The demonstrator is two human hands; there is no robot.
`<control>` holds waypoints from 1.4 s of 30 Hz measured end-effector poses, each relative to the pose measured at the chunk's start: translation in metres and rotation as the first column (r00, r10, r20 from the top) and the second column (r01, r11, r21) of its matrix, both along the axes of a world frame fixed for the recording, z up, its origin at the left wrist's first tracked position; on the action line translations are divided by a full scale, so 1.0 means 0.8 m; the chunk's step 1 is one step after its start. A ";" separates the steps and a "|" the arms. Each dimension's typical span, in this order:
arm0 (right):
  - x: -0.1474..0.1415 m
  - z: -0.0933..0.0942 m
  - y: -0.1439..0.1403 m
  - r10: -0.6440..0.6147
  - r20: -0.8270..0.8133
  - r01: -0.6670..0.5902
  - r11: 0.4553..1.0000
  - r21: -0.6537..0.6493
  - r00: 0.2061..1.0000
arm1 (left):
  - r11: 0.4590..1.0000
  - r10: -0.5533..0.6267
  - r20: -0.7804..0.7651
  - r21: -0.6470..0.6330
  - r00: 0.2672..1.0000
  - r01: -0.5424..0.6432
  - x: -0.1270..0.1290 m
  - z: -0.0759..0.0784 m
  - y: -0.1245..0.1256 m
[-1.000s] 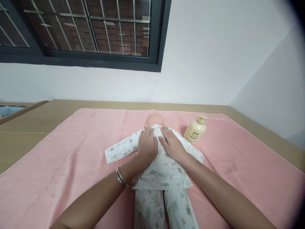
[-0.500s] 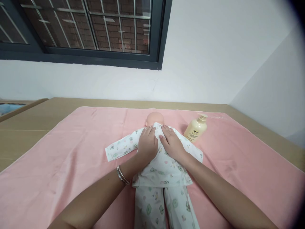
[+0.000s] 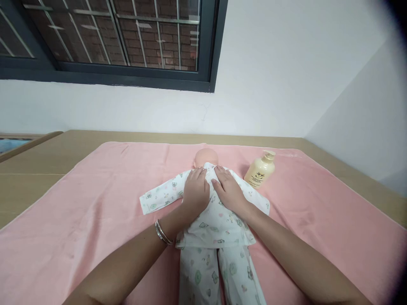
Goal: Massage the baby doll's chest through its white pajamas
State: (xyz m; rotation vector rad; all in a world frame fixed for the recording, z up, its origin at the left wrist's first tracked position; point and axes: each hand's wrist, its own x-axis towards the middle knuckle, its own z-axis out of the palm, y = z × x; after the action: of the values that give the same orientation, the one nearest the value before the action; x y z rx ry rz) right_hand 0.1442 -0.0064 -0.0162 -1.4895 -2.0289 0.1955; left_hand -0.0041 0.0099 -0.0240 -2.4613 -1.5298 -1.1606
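Note:
A baby doll [image 3: 206, 157] in white printed pajamas lies on a pink cloth [image 3: 121, 254], its bald head pointing away from me and its sleeves spread to both sides. My left hand [image 3: 196, 190] rests flat on the upper left of the pajama top [image 3: 216, 231], fingers stretched toward the collar. On the upper right of the top lies my right hand [image 3: 230, 190], also flat, its thumb pointing inward. A narrow strip of fabric shows between the two hands. The pajama pants [image 3: 199, 275] run down past the bottom of the view. No face of the doll is visible.
A cream pump bottle [image 3: 260, 169] is on the cloth right of the doll's head, looking tilted. Under the cloth is a wooden surface [image 3: 38, 182] that meets a white wall [image 3: 260, 84]. A dark-framed window [image 3: 127, 76] with bars is above.
Both hands stay flat on the doll's pajama top with hardly any visible movement. The whole view has shifted very slightly.

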 end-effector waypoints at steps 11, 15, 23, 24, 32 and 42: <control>0.000 0.000 0.000 0.002 0.004 -0.002 1.000 -0.003 1.000 | 1.000 -0.004 0.002 0.010 1.000 0.004 0.001 -0.001 0.000; 0.000 -0.001 0.001 -0.003 0.007 0.003 1.000 -0.002 1.000 | 1.000 -0.004 -0.007 0.000 1.000 0.004 0.000 -0.001 0.000; 0.000 0.000 0.000 -0.002 0.013 0.003 1.000 -0.003 1.000 | 1.000 0.011 -0.012 0.003 1.000 -0.011 0.000 0.000 0.000; 0.001 0.001 0.000 -0.001 0.015 0.001 1.000 -0.003 1.000 | 1.000 0.023 -0.026 0.007 0.999 -0.023 0.001 0.000 -0.002; 0.004 0.009 0.000 0.004 0.049 -0.002 0.999 -0.039 0.999 | 0.986 0.152 -0.112 -0.045 0.982 -0.158 0.003 0.008 -0.018; -0.032 0.023 -0.056 -0.047 0.238 0.054 0.998 -0.023 0.970 | 0.964 0.079 -0.111 -0.245 0.991 -0.105 -0.015 0.023 0.022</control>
State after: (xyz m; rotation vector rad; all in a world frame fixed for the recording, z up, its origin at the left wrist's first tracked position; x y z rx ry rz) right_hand 0.1186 -0.0509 0.0019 -1.6475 -2.1789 0.0270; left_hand -0.0164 0.0274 -0.0054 -2.5192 -1.8407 -0.8620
